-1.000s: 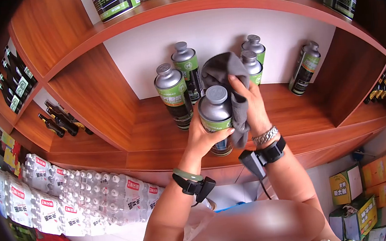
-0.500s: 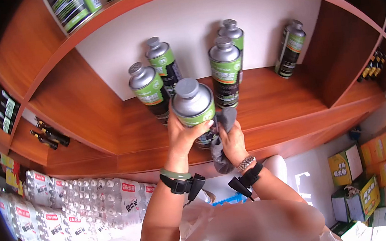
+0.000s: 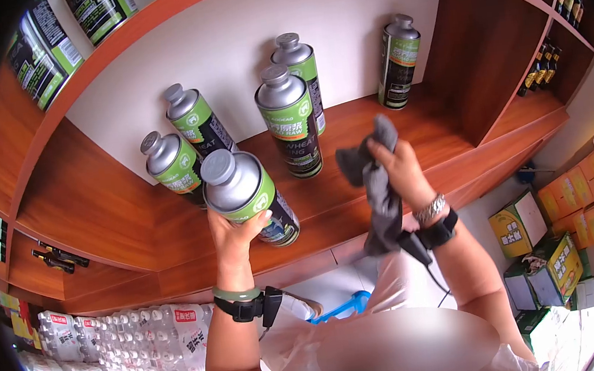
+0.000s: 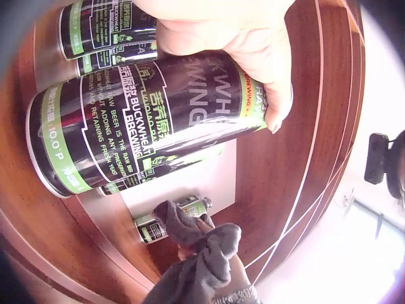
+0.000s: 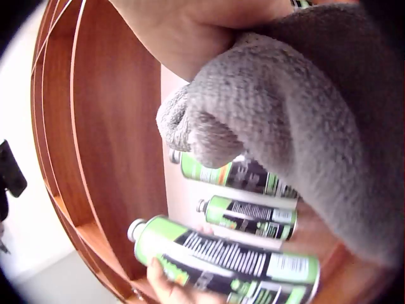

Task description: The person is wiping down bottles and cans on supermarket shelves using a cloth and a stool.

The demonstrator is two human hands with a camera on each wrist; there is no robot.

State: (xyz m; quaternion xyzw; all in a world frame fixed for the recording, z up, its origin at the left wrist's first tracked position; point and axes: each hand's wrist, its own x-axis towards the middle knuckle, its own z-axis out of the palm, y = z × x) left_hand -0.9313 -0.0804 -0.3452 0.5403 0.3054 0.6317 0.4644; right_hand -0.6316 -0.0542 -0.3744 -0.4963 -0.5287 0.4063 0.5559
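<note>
My left hand [image 3: 234, 241] grips a tall beer can [image 3: 241, 195] with a silver neck and grey cap around its upper body, at the shelf's front. The can leans a little in the head view; the left wrist view shows its black-and-green "Buckwheat Brewing" label. To the right and apart from it, my right hand [image 3: 405, 170] holds a crumpled grey cloth [image 3: 383, 202], which hangs below the fingers. In the right wrist view the cloth [image 5: 266, 101] hides most of that hand. Two like cans [image 3: 173, 166] stand behind the held one at left, two more [image 3: 289, 125] at its right.
A single can [image 3: 399, 59] stands farther right on the wooden shelf [image 3: 452, 115]. More cans [image 3: 44, 56] stand on the board above. Wrapped water bottles [image 3: 112, 357] are stacked at lower left, cartons [image 3: 556, 274] at lower right. Dark bottles [image 3: 59, 260] lie in the left compartment.
My right hand has drawn the cloth away from the can's side, up and to the right. The left hand keeps its grip. The head view has turned, so the shelf appears farther left.
</note>
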